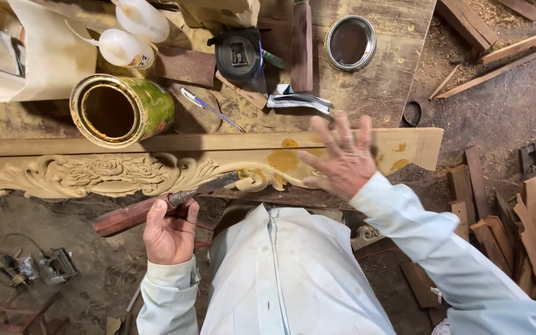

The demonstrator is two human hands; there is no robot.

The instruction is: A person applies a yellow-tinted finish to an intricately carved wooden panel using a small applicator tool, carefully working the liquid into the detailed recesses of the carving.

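My left hand (169, 231) grips a tool with a reddish wooden handle (128, 217); its metal blade tip (240, 176), smeared yellow, rests on the carved wooden panel (100, 174) with rose and scroll carving. My right hand (341, 158) hovers open, fingers spread, above the right part of the panel, where yellow patches (285, 159) mark the wood. An open green tin (122, 110) lies tilted on the bench just behind the panel, its mouth facing me.
On the workbench (379, 87) lie a round tin lid (350, 42), a black tape measure (238, 54), a pen (209, 108), white plastic bottles (125, 46) and a dark wood block (301, 46). Wood offcuts (528, 223) pile on the floor at right. A small tool (57, 265) sits low left.
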